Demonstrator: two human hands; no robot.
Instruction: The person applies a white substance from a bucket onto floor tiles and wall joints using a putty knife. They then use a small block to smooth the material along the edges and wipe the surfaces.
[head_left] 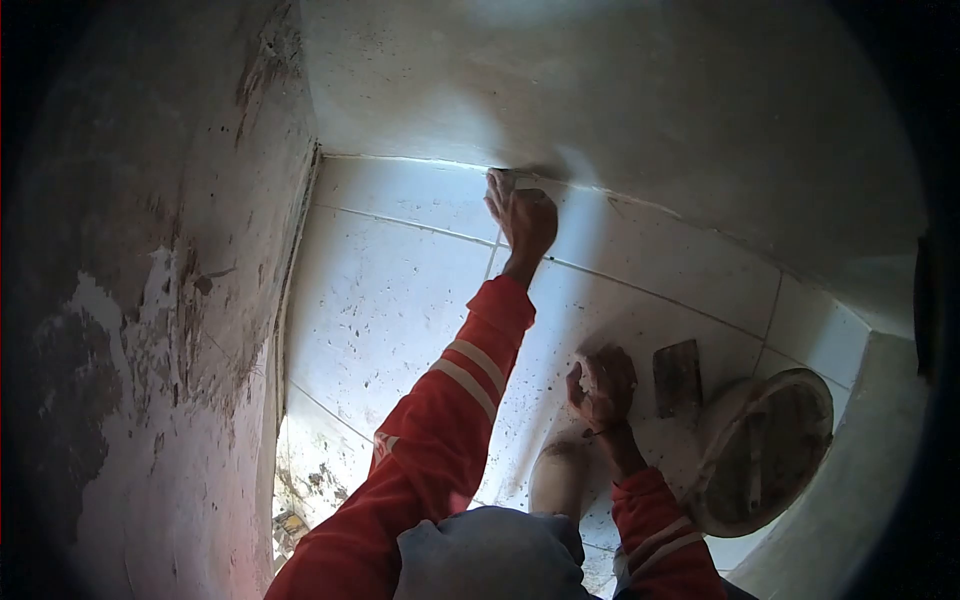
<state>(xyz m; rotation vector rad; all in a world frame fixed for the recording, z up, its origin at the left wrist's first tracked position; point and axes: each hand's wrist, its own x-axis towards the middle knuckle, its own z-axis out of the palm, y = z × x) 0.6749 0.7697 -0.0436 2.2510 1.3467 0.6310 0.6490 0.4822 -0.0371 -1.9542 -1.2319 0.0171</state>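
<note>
My left hand point(524, 218) reaches to the seam where the white tiled floor point(400, 285) meets the far wall point(640, 100). Its fingers are bent and pressed together against that seam, and a small dark edge shows at the fingertips, too small to name. Lower down, my right hand point(605, 388) hangs over the tiles with its fingers curled in. Pale paste seems to coat the fingers, and whatever lies in the palm is hidden. Just right of it lies a dark, flat rectangular plate point(678, 378). Both arms wear red sleeves with pale stripes.
A round, mortar-stained basin point(822, 420) stands at the right, with a stick-like tool point(756, 465) inside. The left wall point(150, 330) has peeling, smeared plaster. Dark crumbs dot the tiles, and rubble point(290, 528) lies at lower left. My knee point(490, 555) is at the bottom.
</note>
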